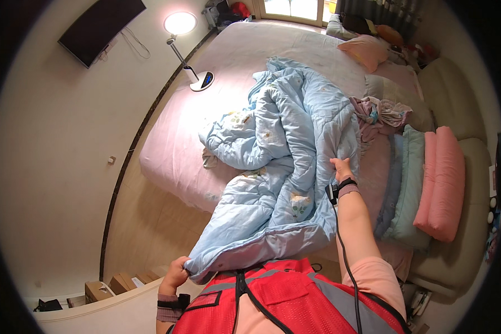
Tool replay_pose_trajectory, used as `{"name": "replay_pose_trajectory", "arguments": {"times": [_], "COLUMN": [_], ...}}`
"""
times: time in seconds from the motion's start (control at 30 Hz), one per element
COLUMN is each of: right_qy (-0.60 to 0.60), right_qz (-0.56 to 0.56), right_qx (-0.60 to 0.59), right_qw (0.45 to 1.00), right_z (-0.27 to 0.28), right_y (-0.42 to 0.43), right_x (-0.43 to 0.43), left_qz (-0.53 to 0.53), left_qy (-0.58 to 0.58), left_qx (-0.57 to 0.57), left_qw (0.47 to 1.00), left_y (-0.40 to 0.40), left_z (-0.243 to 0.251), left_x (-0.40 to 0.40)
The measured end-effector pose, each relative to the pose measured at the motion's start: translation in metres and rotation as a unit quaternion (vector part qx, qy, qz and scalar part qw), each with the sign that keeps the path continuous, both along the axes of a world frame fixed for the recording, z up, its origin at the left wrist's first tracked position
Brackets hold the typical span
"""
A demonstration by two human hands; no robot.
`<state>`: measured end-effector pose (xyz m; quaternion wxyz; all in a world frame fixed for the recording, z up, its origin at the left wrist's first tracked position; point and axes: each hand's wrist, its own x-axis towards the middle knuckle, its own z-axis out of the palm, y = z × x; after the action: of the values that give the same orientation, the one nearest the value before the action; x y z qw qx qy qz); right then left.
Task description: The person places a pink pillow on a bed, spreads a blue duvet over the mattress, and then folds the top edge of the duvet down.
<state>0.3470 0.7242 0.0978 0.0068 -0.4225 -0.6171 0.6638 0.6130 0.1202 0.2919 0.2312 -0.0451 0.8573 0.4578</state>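
A light blue quilt (292, 125) with small plant prints lies bunched over the pink-sheeted bed (171, 167), its near edge raised in front of my body. My left hand (176, 272) grips the quilt's near left corner. Farther up on the right, my right hand (342, 168) is at the quilt's right part, thumb and fingers partly spread; whether it pinches the fabric is hard to tell. Beyond my right hand is a crumpled patterned cloth (375, 112). Each wrist wears a black strap, and a cable runs from the device on the right one.
Pink pillows (442, 183) and a green pillow (407, 192) stand by the padded headboard (463, 208). A lit lamp (201, 81) rests on the bed's left side. An orange pillow (367, 52) lies at the far right. Cardboard boxes (98, 291) are at lower left.
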Motion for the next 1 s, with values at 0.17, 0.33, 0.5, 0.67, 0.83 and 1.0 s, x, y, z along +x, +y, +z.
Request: {"name": "replay_pose_trajectory", "arguments": {"times": [0.17, 0.33, 0.5, 0.67, 0.83, 1.0], "right_qy": [-0.145, 0.117, 0.382, 0.378, 0.228, 0.168], "right_qz": [0.173, -0.064, -0.265, -0.423, -0.486, -0.519], "right_qx": [0.313, 0.056, -0.202, -0.110, -0.168, -0.221], "right_qw": [0.922, 0.989, 0.862, 0.816, 0.827, 0.808], "right_z": [0.024, 0.039, 0.133, 0.183, 0.103, 0.083], "right_y": [-0.023, 0.083, 0.102, 0.111, 0.068, 0.001], "right_x": [0.015, 0.035, 0.120, 0.290, 0.407, 0.454], "left_qz": [0.023, -0.046, -0.060, -0.114, -0.213, -0.346], "left_qy": [-0.010, 0.020, 0.035, 0.056, 0.039, 0.057], "left_qx": [-0.008, 0.010, -0.012, 0.029, 0.016, -0.014], "left_qw": [1.000, 0.999, 0.998, 0.991, 0.976, 0.936], "left_y": [-0.005, 0.027, 0.020, 0.046, 0.072, 0.109], "left_z": [0.008, 0.001, 0.008, -0.010, -0.040, -0.043], "left_x": [0.004, -0.050, -0.070, -0.115, -0.157, -0.187]}}
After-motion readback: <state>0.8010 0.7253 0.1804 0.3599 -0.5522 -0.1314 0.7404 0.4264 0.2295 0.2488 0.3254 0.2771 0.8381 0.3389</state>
